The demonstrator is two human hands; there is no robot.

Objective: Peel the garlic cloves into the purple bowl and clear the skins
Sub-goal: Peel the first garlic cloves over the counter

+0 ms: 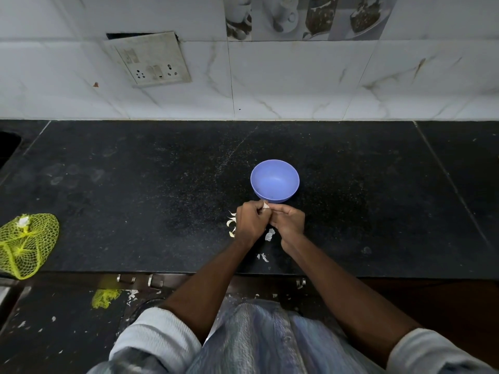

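Note:
The purple bowl (274, 182) stands on the black counter, and I see nothing inside it. Just in front of the bowl my left hand (249, 221) and my right hand (289, 221) meet, fingers curled, both pinching a garlic clove (266, 205) whose pale tip shows between the fingertips. Several loose garlic cloves (231, 223) lie on the counter to the left of my left hand. White skin pieces (269, 235) lie under my wrists, and more skin pieces (263, 257) sit nearer the front edge.
A yellow net bag (25, 245) with a garlic piece in it lies at the counter's left front edge. A dark sink corner (8, 147) is at far left. The tiled wall carries a socket plate (151, 60). Skins and yellow netting (105, 297) litter the floor.

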